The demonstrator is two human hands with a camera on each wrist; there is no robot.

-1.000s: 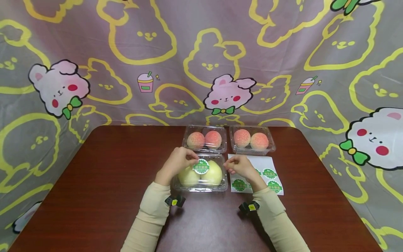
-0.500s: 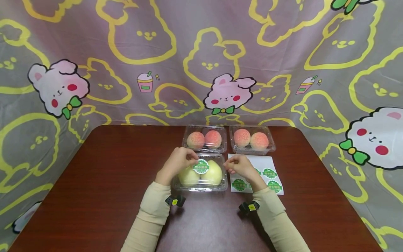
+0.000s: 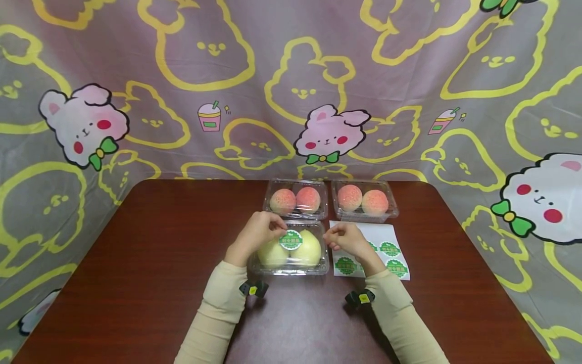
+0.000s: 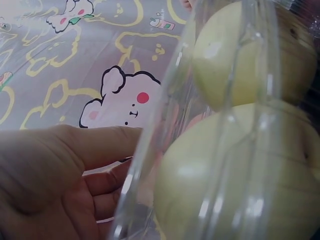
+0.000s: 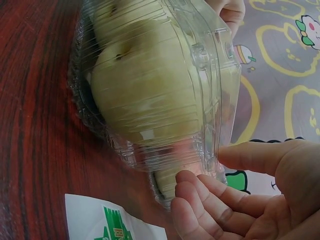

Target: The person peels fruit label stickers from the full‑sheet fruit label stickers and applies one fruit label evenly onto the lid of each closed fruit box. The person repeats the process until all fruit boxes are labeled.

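Observation:
A clear plastic fruit box (image 3: 324, 265) with two pale yellow-green pears (image 3: 306, 252) stands at the table's centre. A round green-and-white sticker (image 3: 291, 240) shows over its lid; whether all of it lies flat I cannot tell. My left hand (image 3: 258, 235) reaches over the box and pinches the sticker's upper-left edge. In the left wrist view the lid rim hides those fingertips. My right hand (image 3: 349, 240) is at the box's right edge. Up close, its thumb (image 5: 252, 157) meets the lid edge, apart from the relaxed fingers (image 5: 215, 210).
Behind stand two clear boxes of peaches, the left peach box (image 3: 295, 215) and the right peach box (image 3: 386, 217). A white sticker sheet (image 3: 386, 232) with several green stickers lies partly under my right hand. A patterned curtain (image 3: 254, 60) hangs beyond the brown table (image 3: 159, 253).
The head view has tilted very slightly. Both hands, the sticker and the boxes keep their places.

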